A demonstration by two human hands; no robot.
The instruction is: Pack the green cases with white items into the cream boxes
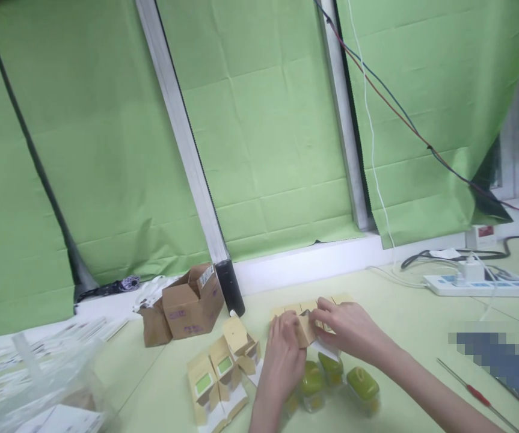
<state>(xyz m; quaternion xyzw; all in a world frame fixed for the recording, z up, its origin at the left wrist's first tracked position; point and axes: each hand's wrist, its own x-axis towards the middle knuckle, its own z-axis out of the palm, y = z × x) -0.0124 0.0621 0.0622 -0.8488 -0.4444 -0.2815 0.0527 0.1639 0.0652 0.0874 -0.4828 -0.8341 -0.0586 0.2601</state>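
Between my two hands is a small tan carton (pixel 304 332), its upper flaps partly hidden by fingers. My left hand (pixel 285 352) is closed on its left side, and my right hand (pixel 347 328) pinches its right edge. Just below them stand several clear containers with green lids (pixel 362 383), one partly behind my left wrist. To the left lie open tan cartons with green window-like patches (pixel 205 385), their flaps spread. Another row of tan cartons (pixel 293 308) sits behind my hands.
A brown cardboard box (pixel 191 307) and a black cylinder (pixel 230 288) stand near the wall. A clear plastic bag (pixel 47 385) lies at left. On the right are a white power strip (pixel 439 285) with cables and a thin red-handled tool (pixel 478 394).
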